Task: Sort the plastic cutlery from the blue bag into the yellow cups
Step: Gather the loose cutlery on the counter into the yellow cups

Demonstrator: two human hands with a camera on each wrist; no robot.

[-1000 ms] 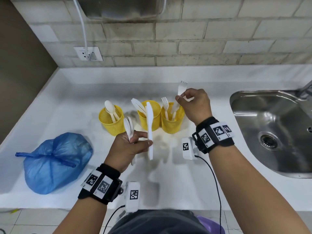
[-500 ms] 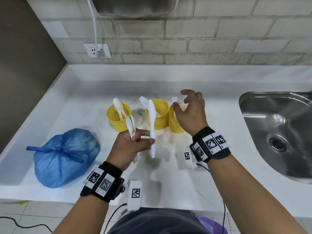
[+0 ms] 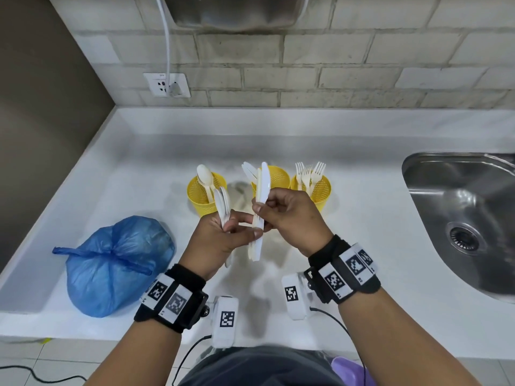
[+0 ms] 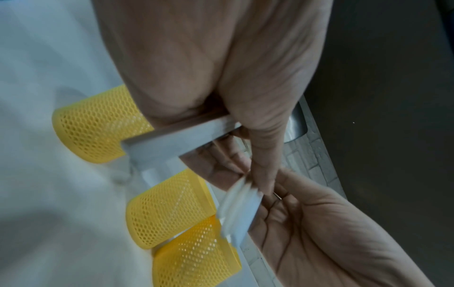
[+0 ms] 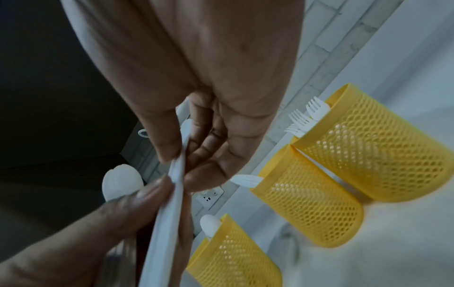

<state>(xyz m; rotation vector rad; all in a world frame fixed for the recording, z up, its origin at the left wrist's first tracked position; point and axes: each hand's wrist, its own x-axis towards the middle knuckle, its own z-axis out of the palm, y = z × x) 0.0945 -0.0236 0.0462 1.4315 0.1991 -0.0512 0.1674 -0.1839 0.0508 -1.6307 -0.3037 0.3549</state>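
Observation:
Three yellow mesh cups stand in a row on the counter: the left cup (image 3: 203,196) holds a spoon, the middle cup (image 3: 276,176) holds knives, the right cup (image 3: 320,190) holds forks (image 3: 310,174). My left hand (image 3: 239,227) grips a few white spoons (image 3: 223,203) between its fingers and a stack of white knives (image 3: 260,188) under the thumb. My right hand (image 3: 263,211) pinches the same knives (image 5: 172,194) with thumb and forefinger, just in front of the middle cup (image 5: 312,203). The tied blue bag (image 3: 117,263) lies at the left.
A steel sink (image 3: 459,213) is sunk into the counter at the right. A wall socket (image 3: 167,84) with a white cable sits on the brick wall behind. The white counter's front edge (image 3: 83,327) runs below the bag.
My right hand has let go of the fork into the right cup and come left to pinch the knives in my left hand. The left hand has stayed in place.

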